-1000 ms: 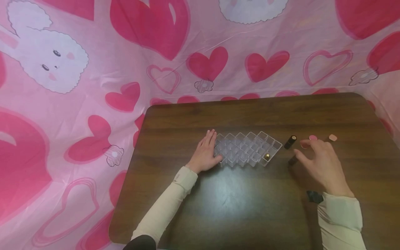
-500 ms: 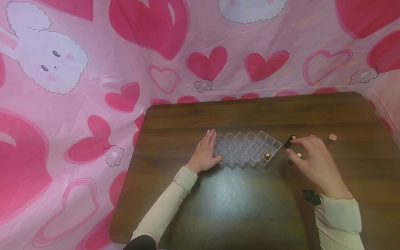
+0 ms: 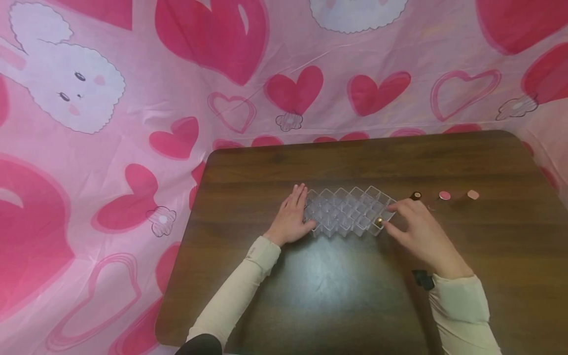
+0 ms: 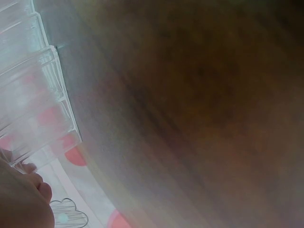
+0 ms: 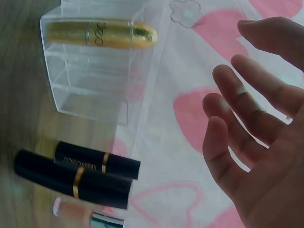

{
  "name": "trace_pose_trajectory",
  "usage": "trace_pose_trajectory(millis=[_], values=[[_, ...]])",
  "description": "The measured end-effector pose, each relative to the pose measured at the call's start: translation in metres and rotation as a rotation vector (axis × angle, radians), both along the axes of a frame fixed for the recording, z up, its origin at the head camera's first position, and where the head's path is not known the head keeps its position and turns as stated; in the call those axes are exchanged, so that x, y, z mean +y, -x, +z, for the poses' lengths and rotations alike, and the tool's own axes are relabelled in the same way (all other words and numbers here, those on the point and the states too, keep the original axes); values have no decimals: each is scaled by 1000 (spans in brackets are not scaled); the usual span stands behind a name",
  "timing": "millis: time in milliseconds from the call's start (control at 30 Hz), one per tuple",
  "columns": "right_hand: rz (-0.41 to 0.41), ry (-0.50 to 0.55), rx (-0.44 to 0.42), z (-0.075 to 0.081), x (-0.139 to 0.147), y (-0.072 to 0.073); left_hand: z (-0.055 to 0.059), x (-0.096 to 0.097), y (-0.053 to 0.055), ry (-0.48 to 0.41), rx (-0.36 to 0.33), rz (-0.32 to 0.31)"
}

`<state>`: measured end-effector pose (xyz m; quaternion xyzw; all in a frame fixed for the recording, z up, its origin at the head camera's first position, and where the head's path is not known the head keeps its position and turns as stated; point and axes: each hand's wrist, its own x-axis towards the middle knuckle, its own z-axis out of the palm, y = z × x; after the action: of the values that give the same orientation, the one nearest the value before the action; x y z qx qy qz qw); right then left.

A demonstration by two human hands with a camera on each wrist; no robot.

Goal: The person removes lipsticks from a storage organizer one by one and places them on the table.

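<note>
1 clear acrylic lipstick organizer, multi-cell grid, approx. centre of 1 dark wood table. Exact cell count not readable. Also seen in left wrist view and right wrist view.

1 gold lipstick stands in a near cell at the organizer's right end; right wrist view shows it inside the clear corner cell, w/ lettering on the barrel, not legible.

Loose lipsticks, head view: 3 standing upright on the table to the right of the organizer, in a row. 1 black tube w/ beige top, just beside the organizer's right end; 1 pink-topped tube; 1 pale-pink-topped tube farthest right. Right wrist view shows 2 black tubes w/ gold bands close together, plus part of 1 pinkish item at the bottom edge; can't match these to the head view w/ certainty.

Left hand: 1, flat, fingers straight and together, resting against the organizer's left end. Holds nothing. Cream sleeve.

Right hand: 1, at the organizer's right end, fingertips by the gold lipstick's cell. Fingers spread and relaxed in the wrist view, pinching nothing. Contact w/ the organizer: can't tell. Cream sleeve, black strap piece at the wrist.

Backdrop: 1 pink cloth w/ red hearts and white bunny faces, behind and left of the table.
</note>
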<state>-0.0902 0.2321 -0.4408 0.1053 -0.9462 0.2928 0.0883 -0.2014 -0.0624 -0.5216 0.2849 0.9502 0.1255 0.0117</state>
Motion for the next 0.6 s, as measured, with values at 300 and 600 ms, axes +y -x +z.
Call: trace_pose_trajectory(millis=[300,600], values=[[37,-23,-10,-19,-7,8,1,0,-1,7,-16,3],[32,-56,-49,-29,-6,14,0,0,-1,2,-24,6]])
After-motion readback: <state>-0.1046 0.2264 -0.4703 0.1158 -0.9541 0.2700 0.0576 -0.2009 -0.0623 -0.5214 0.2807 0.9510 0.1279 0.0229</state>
